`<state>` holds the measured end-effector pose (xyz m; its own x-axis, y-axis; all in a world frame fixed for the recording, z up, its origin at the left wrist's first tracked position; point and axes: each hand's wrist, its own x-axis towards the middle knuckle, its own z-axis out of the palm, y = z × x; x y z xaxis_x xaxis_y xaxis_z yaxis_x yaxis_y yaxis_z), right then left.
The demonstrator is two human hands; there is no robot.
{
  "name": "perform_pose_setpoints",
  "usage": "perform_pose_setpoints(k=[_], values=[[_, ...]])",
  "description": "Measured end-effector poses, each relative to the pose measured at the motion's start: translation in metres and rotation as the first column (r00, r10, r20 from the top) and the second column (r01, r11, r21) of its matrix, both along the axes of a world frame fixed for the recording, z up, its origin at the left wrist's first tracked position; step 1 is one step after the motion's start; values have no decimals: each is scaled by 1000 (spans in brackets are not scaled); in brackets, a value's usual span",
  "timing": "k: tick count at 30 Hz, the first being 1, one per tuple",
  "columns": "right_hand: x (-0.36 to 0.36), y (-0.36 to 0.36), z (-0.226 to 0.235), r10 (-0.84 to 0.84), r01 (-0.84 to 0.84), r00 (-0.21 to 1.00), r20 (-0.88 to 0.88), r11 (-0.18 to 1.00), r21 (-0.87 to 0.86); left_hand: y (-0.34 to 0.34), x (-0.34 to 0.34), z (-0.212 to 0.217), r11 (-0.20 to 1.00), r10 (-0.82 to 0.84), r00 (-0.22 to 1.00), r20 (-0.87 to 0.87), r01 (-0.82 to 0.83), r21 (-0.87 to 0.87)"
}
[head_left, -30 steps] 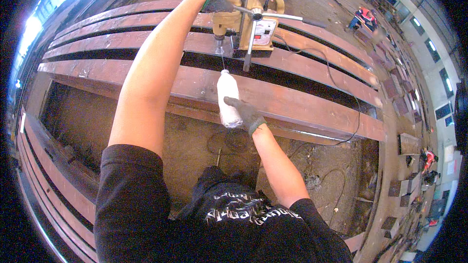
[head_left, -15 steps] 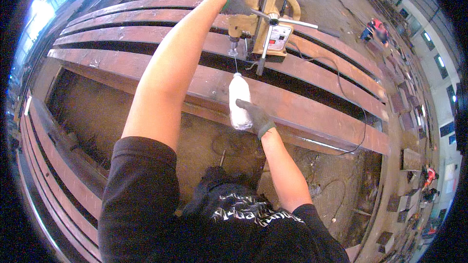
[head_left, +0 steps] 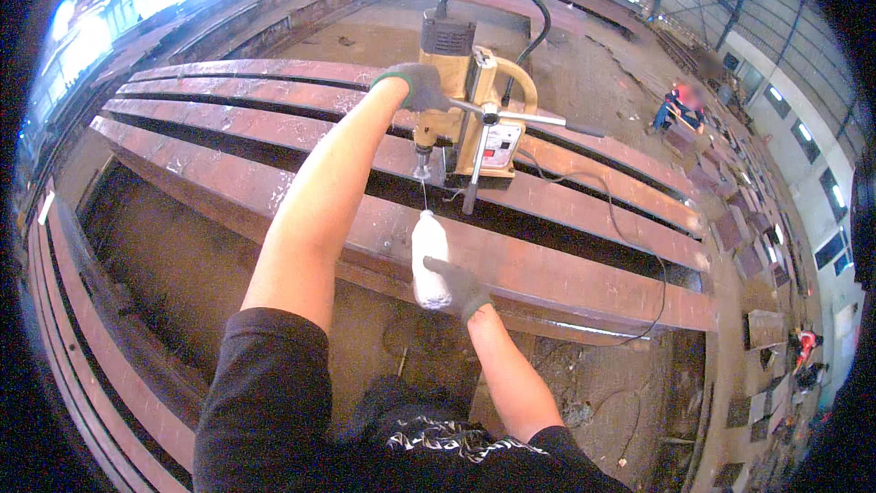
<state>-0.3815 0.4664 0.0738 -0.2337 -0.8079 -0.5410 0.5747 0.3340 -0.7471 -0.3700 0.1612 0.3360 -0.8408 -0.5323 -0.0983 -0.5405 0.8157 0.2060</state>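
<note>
A yellow magnetic drill [head_left: 465, 119] stands upright on the reddish steel beams in front of me. My left hand [head_left: 418, 88], in a dark glove with a green cuff, is closed at the machine's left side, where one spoke of its feed handle [head_left: 490, 116] runs into the glove; the fingertips are hidden. My right hand [head_left: 456, 287], also gloved, is wrapped round a white squeeze bottle [head_left: 431, 260]. The bottle is tilted upward, and its thin spout reaches to the lower end of the drill's chuck [head_left: 422, 164]. Whether liquid flows I cannot tell.
Long steel beams [head_left: 566, 260] lie side by side with dark gaps between them. A black cable [head_left: 613, 210] trails from the drill over the beams to the right. More beams [head_left: 82, 356] lie at left. Two people [head_left: 677, 110] work beyond at far right.
My view has tipped up, so drill, beams and hands sit lower in the picture. Both hands keep their hold, with the bottle's spout still at the chuck.
</note>
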Motion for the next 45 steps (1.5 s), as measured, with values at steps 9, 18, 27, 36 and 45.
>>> perform_pose_setpoints(k=[9, 18, 27, 36, 45], values=[[-2, -1, -12, 7, 1, 993, 117, 998, -68, 13, 11, 10, 998, -14, 1000, -9, 13, -62], [-10, 2, -19, 31, -35, 997, -67, 998, -56, 13, 8, 7, 1000, 19, 1000, 8, -19, -11], [-4, 6, -1, 9, -11, 999, -44, 999, -41, 12, 9, 6, 1000, 9, 1000, -15, -9, 4], [-2, 5, 3, 20, -22, 998, -59, 999, -50, 2, 2, -6, 999, 22, 1000, -16, -22, 28], [-1, 4, 4, 11, -12, 1000, -23, 999, -35, -4, -1, -11, 999, 42, 998, -36, -41, 13]])
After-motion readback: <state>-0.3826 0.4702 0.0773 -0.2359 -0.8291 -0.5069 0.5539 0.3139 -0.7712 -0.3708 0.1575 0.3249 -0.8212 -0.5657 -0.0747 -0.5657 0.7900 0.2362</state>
